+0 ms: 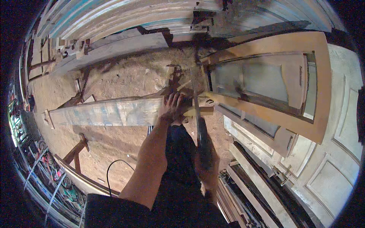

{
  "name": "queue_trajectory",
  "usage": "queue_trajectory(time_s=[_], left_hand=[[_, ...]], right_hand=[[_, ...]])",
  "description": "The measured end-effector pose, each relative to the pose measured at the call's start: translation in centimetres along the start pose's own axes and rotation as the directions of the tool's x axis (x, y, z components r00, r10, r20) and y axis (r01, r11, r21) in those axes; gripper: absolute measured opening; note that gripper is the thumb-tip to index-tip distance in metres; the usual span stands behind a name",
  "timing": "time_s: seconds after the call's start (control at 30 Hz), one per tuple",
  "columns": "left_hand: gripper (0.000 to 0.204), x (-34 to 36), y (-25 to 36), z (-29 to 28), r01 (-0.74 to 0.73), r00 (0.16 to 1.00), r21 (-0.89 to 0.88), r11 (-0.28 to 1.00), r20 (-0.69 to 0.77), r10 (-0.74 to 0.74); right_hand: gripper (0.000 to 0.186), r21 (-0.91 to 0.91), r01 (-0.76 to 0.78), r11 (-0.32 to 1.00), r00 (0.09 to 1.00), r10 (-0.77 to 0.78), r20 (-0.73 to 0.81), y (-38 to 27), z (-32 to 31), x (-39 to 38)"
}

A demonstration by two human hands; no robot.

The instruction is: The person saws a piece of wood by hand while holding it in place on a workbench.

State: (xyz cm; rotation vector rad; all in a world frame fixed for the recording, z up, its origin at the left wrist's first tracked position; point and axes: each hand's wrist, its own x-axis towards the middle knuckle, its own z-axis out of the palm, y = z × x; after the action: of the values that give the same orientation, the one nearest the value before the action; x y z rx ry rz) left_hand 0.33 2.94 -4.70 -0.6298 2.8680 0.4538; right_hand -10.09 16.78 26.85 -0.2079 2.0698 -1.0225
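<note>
My left hand (pixel 172 107) presses on the right end of a long, wide wooden board (pixel 110 111) with a worn, bluish-stained face. Its fingers are a little apart and point away from me. Just right of it, a long thin blade, apparently a handsaw (pixel 195 100), stands nearly edge-on and crosses the board's end. My right hand (pixel 207 154), blurred and in shadow, is closed at the saw's near end. A short pale wood piece (pixel 203 111) lies beside the blade. My dark-clothed leg (pixel 178 146) comes up between my forearms, close to the board.
At the right lean a framed wooden panel (pixel 321 76) and a white panelled door (pixel 344 114). Stacked planks (pixel 125 19) line the back; a long beam (pixel 114 49) lies before them. More timber (pixel 262 182) is at the lower right. A wooden trestle (pixel 76 148) stands lower left.
</note>
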Motion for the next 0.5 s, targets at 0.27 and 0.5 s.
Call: queue_trajectory(time_s=[0.27, 0.5], left_hand=[[0.111, 0.9, 0.7, -2.3, -0.055, 0.997, -0.08, 0.995, 0.058, 0.06], [0.11, -0.1, 0.3, -1.2, -0.029, 0.999, -0.033, 0.999, -0.034, 0.027]], right_hand=[[0.055, 0.029, -0.076, 0.997, 0.997, 0.076, -0.01, 0.0, 0.1, 0.8], [0.056, -0.164, -0.218, 0.962, 0.975, 0.223, 0.012, -5.6, -0.2, -2.1]])
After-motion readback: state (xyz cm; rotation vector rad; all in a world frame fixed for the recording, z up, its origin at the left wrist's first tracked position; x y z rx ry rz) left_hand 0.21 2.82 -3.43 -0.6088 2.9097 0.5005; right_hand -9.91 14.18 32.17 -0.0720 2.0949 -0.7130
